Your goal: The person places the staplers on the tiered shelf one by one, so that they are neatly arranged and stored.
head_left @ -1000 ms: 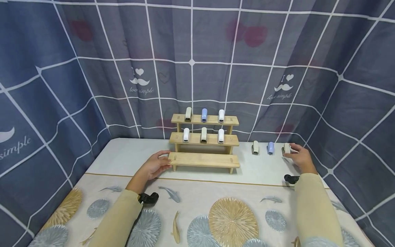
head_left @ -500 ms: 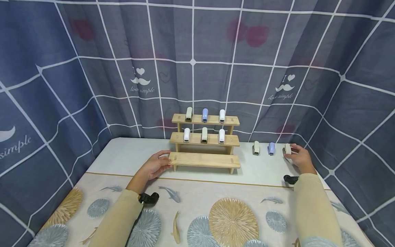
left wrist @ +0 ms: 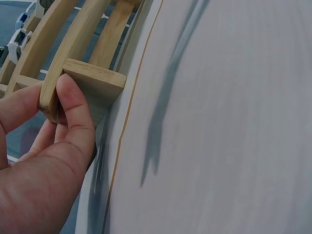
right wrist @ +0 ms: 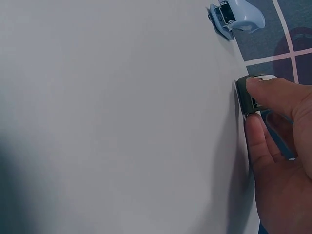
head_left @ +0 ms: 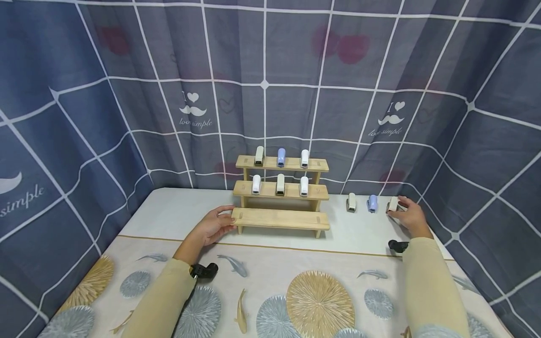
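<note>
On the left, my left hand (head_left: 213,226) grips the left end of the lowest step of a three-tier wooden display stand (head_left: 279,218). The left wrist view shows thumb and fingers pinching the corner of that wooden step (left wrist: 73,73). Far right, my right hand (head_left: 412,217) pinches a small cream stapler (head_left: 392,204) on the white tabletop. Close up, its dark end (right wrist: 245,95) sits between thumb and fingers, which hide part of it. A blue stapler (head_left: 372,203) and another cream stapler (head_left: 351,202) stand to its left in a row.
The top tier holds cream, blue (head_left: 281,157) and white staplers. White, cream (head_left: 280,185) and white ones stand on the middle tier. A patterned tablecloth (head_left: 236,295) covers the front of the table. Dark checked curtains (head_left: 236,108) enclose the back and sides.
My right hand and the cream stapler have shifted very slightly left, the stapler now a little more slanted. My left hand and the stand stay in place.
</note>
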A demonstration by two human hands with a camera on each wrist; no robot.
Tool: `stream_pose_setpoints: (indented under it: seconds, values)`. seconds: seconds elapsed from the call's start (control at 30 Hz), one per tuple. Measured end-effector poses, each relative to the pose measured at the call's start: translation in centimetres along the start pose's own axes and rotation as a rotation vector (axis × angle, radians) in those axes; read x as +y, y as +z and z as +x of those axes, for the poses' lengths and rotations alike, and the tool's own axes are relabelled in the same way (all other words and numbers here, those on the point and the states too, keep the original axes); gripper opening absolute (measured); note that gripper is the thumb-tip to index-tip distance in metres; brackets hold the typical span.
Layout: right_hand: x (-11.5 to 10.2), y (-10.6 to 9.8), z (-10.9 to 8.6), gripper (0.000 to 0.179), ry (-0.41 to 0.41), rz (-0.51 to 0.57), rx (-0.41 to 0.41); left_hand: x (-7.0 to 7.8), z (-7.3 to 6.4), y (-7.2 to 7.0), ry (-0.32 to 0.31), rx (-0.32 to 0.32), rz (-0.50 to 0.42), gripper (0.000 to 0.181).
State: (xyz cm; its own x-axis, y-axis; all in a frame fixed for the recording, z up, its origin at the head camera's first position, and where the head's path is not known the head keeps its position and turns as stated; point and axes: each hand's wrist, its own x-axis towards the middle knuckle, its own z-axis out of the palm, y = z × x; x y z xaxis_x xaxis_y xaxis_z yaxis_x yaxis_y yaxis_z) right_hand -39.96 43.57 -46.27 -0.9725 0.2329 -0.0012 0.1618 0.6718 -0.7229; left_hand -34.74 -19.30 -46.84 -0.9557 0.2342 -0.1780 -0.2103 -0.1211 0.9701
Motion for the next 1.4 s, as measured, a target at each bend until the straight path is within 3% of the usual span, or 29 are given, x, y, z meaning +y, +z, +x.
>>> stream_pose_setpoints:
  seconds: [0.2, 0.5, 0.83, 1.07, 1.4]
  values:
    - [-0.1, 0.3, 0.4, 0.086, -0.006, -0.013, -0.003, 0.0, 0.1, -0.1, -0.001, 0.002, 0.002, 0.066]
    - [-0.5, 0.6, 0.5, 0.089, 0.077, 0.000, -0.016, 0.0, 0.3, -0.1, -0.002, 0.000, 0.008, 0.067]
    - [-0.2, 0.7, 0.7, 0.092, 0.069, -0.032, -0.016, 0.1, 0.2, 0.0, 0.003, -0.003, -0.002, 0.066]
    - [-0.4, 0.9, 0.2, 0.087, 0.048, 0.049, 0.004, 0.0, 0.1, 0.0, 0.001, -0.005, -0.006, 0.067]
    - [-0.6, 1.3, -0.8, 0.088, 0.020, 0.025, 0.055, 0.0, -0.1, 0.1, -0.005, -0.002, -0.013, 0.067]
